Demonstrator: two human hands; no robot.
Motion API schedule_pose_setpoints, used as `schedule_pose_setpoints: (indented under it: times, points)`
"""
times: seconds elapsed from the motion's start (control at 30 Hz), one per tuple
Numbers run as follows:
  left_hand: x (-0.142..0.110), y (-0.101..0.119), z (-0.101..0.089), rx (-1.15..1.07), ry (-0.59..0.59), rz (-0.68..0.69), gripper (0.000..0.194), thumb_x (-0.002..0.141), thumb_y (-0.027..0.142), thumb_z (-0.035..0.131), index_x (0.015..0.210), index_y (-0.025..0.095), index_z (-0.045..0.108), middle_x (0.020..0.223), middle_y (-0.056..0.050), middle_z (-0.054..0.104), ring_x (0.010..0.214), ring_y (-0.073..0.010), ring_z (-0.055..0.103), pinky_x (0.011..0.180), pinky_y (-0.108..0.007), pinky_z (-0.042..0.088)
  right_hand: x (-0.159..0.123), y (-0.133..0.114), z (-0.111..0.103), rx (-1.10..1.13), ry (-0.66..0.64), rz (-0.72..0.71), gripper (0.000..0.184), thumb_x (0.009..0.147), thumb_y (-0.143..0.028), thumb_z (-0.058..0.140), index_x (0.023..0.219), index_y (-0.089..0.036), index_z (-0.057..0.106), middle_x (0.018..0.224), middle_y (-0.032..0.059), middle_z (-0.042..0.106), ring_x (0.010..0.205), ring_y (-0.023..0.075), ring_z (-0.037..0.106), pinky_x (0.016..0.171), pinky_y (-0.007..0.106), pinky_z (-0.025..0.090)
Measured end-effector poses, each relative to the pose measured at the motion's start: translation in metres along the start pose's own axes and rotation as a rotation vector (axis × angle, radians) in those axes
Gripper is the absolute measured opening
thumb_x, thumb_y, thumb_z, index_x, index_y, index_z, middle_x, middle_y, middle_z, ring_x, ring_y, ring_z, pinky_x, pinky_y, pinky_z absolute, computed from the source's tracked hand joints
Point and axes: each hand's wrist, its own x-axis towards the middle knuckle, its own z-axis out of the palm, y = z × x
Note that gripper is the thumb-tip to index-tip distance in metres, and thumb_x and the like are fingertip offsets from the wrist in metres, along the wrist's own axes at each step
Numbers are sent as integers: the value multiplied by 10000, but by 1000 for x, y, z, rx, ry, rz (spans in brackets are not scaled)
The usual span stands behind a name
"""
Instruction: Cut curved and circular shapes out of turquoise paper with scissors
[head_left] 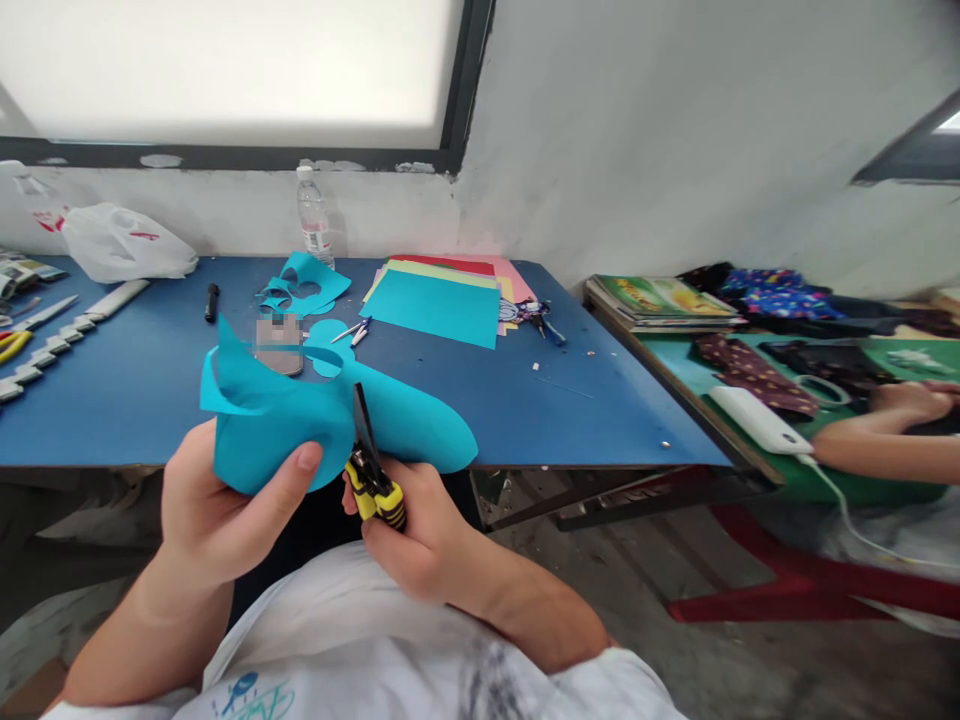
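My left hand (225, 500) is closed on a curled sheet of blue paper (281, 425), its thumb pressed on the front. Part of the sheet is cut into curved strips, and a rounded flap extends to the right. Yellow-and-black scissors (379, 495) are gripped in my right hand (427, 530), their dark blades pointing up against the paper's edge between the two halves. Behind the held sheet lie a blurred-out phone-like object (281, 360), a round blue paper piece (328, 335) and a compass-like tool (356, 330).
Blue paper scraps (319, 285), a black marker (212, 302) and a water bottle (313, 215) are toward the back. Stacked coloured sheets (435, 305) lie right of them. A white bag (127, 243) is at left. On the right, another person's arm (885, 440) rests at a green table.
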Motion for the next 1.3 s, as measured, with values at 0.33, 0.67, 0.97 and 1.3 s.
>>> schedule_pose_setpoints:
  times: [0.33, 0.67, 0.97, 1.3]
  points:
    - [5, 3, 4, 8, -17, 98, 304, 1146, 256, 930, 853, 242, 849, 823, 33, 858, 678, -161, 786, 716, -304, 708, 1, 1, 0, -1, -5, 1, 176, 772, -294, 705, 948, -312, 708, 780, -27, 717, 685, 242, 643, 718, 405, 542]
    - [12, 16, 1, 66, -51, 94, 228, 1077, 146, 881, 972, 345, 921, 939, -10, 911, 781, -256, 846, 877, -426, 791, 0, 3, -1, -27, 12, -25, 190, 751, -278, 720, 940, -296, 732, 895, 24, 834, 792, 284, 747, 762, 417, 596]
    - [13, 20, -1, 96, -82, 68, 212, 1057, 155, 899, 968, 348, 910, 914, 12, 890, 761, -261, 812, 776, -422, 753, 1, 0, -2, -30, 3, -22, 174, 750, -299, 713, 922, -307, 730, 886, 16, 833, 764, 274, 723, 747, 415, 583]
    - [10, 25, 4, 79, -38, 56, 208, 1054, 188, 918, 915, 334, 868, 880, 3, 881, 708, -249, 780, 708, -419, 708, 0, 3, 1, -25, 19, -21, 180, 752, -264, 727, 928, -298, 735, 856, 3, 825, 706, 252, 686, 695, 397, 548]
